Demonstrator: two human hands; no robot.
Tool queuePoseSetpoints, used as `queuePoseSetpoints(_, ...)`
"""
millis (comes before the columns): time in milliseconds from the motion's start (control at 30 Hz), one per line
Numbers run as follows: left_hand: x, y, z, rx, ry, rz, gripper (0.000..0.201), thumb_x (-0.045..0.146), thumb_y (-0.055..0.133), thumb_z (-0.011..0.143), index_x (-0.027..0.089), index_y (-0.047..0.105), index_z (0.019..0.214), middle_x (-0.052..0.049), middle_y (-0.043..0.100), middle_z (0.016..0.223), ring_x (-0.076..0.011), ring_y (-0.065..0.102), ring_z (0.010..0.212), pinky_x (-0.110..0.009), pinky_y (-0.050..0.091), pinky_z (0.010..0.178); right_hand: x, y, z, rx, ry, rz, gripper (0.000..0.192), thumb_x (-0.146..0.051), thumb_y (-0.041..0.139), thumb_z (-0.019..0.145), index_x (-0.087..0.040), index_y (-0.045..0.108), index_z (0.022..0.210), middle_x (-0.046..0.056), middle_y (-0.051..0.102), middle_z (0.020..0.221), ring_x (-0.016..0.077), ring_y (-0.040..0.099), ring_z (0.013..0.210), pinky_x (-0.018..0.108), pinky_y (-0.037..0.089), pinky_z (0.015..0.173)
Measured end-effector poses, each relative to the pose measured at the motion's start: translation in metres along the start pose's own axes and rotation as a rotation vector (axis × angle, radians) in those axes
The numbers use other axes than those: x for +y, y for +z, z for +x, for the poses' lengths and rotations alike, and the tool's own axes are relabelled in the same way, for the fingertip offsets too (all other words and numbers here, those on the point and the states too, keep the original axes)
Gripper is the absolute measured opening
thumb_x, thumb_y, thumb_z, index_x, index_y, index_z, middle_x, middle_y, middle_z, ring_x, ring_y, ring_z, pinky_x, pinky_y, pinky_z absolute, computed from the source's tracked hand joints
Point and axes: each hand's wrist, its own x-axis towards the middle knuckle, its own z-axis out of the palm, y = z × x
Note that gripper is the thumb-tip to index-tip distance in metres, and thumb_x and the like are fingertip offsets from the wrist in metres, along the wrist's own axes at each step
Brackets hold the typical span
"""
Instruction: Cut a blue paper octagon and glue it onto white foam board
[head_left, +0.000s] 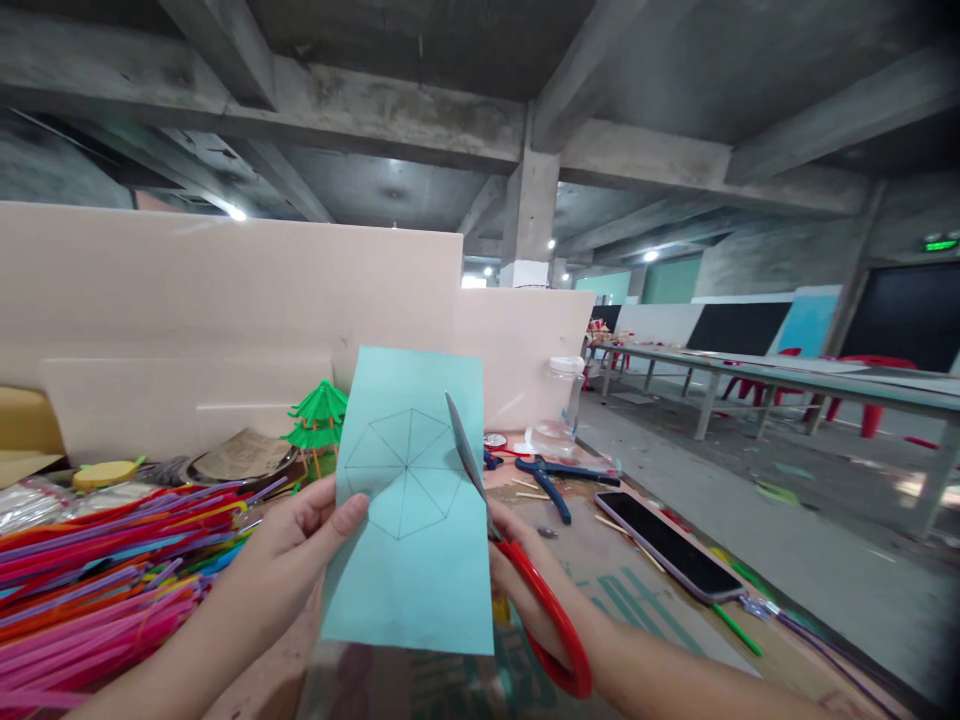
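Pinching light-blue paper between closed thumb and fingers, the left hand faces the right hand, curled around red-handled scissors.

The paper is smooth and matt. The scissors pair a smooth metal blade with shiny plastic handles. The phone has a glossy, glass-like face. The jar is clear and shiny; whether glass or plastic cannot be told. The pliers have smooth, plastic-looking grips. Beneath, the cardboard is matt. The bag looks like crinkled, glossy plastic. The panel is smooth with a faint sheen, the beams rough, matt concrete, the chairs smooth plastic.
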Motion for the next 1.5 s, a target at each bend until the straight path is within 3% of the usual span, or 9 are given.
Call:
queuePoseSetpoints(533,0.002,0.003,0.000,-0.039,0.022,-0.021,0.037,0.055,0.076,0.082,0.031,0.078,0.110,-0.001,0.081,0.093,-0.0185,0.073,0.079,-0.022,0.056,0.069,-0.004,0.006,0.001,0.016,0.041,0.052,0.053,-0.071,0.071,0.075,-0.021,0.057,0.089,-0.004,0.046,0.070,0.0096,0.036,0.059,0.022,0.032,0.054)
queuePoseSetpoints(700,-0.001,0.002,0.002,-0.047,0.028,-0.019,0.037,0.054,0.075,0.084,0.030,0.077,0.112,-0.002,0.080,0.100,-0.0182,0.073,0.082,-0.021,0.056,0.071,-0.010,0.010,0.000,0.025,0.062,0.131,0.061,-0.074,0.074,0.068,-0.020,0.058,0.090,-0.002,0.052,0.076,0.0108,0.043,0.065,0.022,0.038,0.058)
queuePoseSetpoints(967,0.002,0.003,-0.001,-0.059,0.028,-0.036,0.037,0.055,0.078,0.080,0.029,0.078,0.107,-0.002,0.081,0.097,-0.0166,0.073,0.080,-0.019,0.056,0.071,-0.005,0.006,0.001,0.011,0.032,0.090,0.060,-0.074,0.072,0.071,-0.019,0.058,0.090,-0.005,0.046,0.069,0.0074,0.035,0.056,0.022,0.031,0.052)
queuePoseSetpoints(1333,0.004,0.002,0.001,-0.051,0.042,-0.039,0.035,0.055,0.081,0.077,0.029,0.080,0.101,-0.002,0.081,0.088,-0.0168,0.073,0.071,-0.020,0.057,0.064,0.016,0.001,0.004,-0.021,0.037,0.116,0.055,-0.064,0.074,0.077,-0.020,0.062,0.110,-0.004,0.049,0.076,0.0075,0.033,0.057,0.022,0.030,0.053)
queuePoseSetpoints(1500,0.002,0.000,-0.001,-0.046,0.008,-0.059,0.036,0.055,0.080,0.078,0.030,0.080,0.104,-0.001,0.081,0.091,-0.0159,0.073,0.073,-0.018,0.057,0.065,0.009,0.000,0.003,-0.034,-0.026,0.072,0.052,-0.064,0.070,0.081,-0.020,0.063,0.108,-0.002,0.052,0.079,0.0084,0.036,0.060,0.021,0.031,0.054)
